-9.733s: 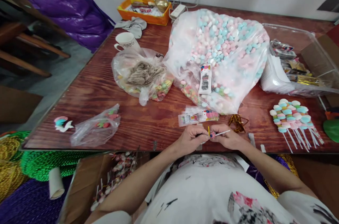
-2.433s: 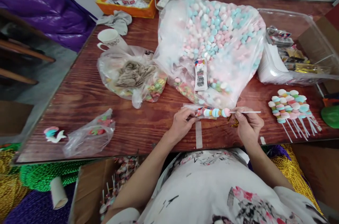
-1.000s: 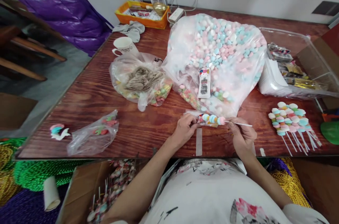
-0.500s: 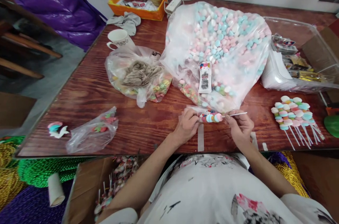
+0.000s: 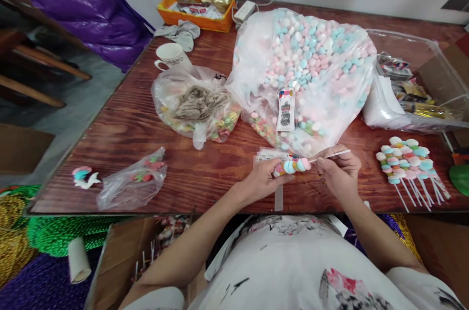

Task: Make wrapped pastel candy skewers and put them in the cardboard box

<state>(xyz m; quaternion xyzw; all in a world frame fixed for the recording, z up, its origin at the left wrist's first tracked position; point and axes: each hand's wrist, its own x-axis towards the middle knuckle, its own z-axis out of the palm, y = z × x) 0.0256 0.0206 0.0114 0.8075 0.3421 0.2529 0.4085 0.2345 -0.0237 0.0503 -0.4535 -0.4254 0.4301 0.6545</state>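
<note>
Just above the table's front edge, a candy skewer (image 5: 293, 166) with blue, pink and orange pieces lies level between my hands. My left hand (image 5: 261, 179) is closed around its candy end, thumb underneath. With thumb and fingers, my right hand (image 5: 340, 171) pinches the white stick (image 5: 339, 153), which points to the right. Printed clear wrappers (image 5: 273, 155) lie flat behind my left hand, partly covered by the candy. A large clear bag of pastel marshmallow candies (image 5: 308, 58) stands behind, with a printed label packet (image 5: 286, 111) resting on it.
Several finished skewers (image 5: 408, 161) are piled on the right, beside a clear plastic bin (image 5: 384, 122). To the left are a bag of gummies (image 5: 223, 129), a small bag (image 5: 128, 183) and a white mug (image 5: 174, 56). An orange basket (image 5: 196, 19) stands at the back.
My right hand has slid slightly right along with the stick. My left hand has turned, its thumb now stretched beneath the candy, and more of the wrappers behind it shows. The view has shifted slightly.
</note>
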